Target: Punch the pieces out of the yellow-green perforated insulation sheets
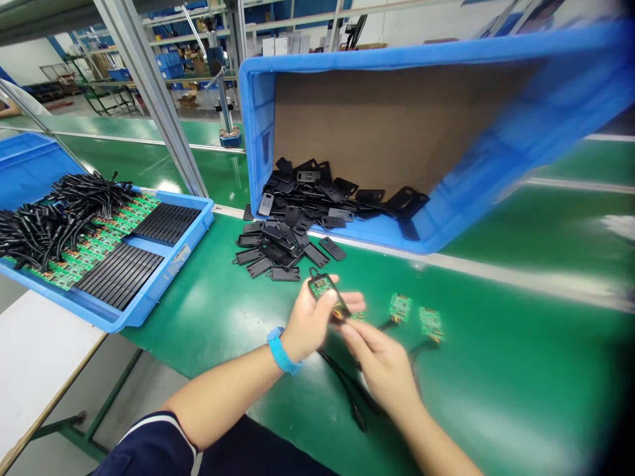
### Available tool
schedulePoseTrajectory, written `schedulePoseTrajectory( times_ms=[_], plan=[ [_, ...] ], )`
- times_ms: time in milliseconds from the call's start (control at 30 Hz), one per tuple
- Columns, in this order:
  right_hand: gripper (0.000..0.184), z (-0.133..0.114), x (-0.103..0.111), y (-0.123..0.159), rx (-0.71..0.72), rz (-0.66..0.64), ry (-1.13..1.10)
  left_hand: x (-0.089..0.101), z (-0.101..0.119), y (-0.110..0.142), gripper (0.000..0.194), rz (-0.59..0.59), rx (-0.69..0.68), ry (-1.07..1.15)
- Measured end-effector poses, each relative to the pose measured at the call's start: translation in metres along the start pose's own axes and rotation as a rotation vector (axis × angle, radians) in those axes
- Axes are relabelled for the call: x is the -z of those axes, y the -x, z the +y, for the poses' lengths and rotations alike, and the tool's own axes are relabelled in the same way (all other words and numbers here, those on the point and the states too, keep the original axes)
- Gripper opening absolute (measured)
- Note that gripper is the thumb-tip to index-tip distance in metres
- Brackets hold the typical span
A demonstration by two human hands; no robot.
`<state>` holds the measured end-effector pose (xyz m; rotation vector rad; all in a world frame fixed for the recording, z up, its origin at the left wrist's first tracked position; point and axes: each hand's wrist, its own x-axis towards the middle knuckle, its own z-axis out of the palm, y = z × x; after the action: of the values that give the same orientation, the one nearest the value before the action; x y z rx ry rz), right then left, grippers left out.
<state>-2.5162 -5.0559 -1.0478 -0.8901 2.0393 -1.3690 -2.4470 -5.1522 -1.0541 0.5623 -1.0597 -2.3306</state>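
In my left hand (308, 324) lies a small black plastic case (342, 311) with a green circuit board (321, 284) seated in it; the thumb presses on top. The fingers of my right hand (387, 367) are pinched at the case's lower end, where the board's black cable (344, 390) comes out and hangs down over the bench. Exactly what those fingertips grip is partly hidden. To the right, two loose circuit boards (399, 307) lie on the green bench with cables attached. Beyond my hands is a pile of black plastic case parts (282, 248).
A large blue bin (258, 142) lies tipped on its side, black case parts spilling from it. At left, a blue tray (198, 221) holds rows of circuit boards, bundled black cables and stacked black strips. A metal post (153, 92) rises behind the tray.
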Motion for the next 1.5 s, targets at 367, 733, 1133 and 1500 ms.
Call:
schedulePoseTrajectory(
  times_ms=[367, 733, 1133, 1500],
  plan=[
    [0.033, -0.005, -0.019, -0.004, -0.090, 0.016, 0.002, 0.002, -0.001, 0.004, 0.035, 0.084, -0.129, -0.252],
    [0.024, 0.007, 0.004, -0.135, 0.040, 0.170, 0.189, 0.025, 0.028, -0.025, 0.023, 0.198, 0.081, 0.045],
    [0.043, -0.005, 0.009, -0.063, -0.162, 0.286, -0.302, 0.012, -0.004, -0.022, 0.022, 0.065, 0.086, 0.050],
    [0.021, -0.015, -0.011, -0.015, 0.167, 0.301, 0.044, 0.006, -0.005, 0.001, 0.039, 0.040, -0.051, -0.373]
  ],
)
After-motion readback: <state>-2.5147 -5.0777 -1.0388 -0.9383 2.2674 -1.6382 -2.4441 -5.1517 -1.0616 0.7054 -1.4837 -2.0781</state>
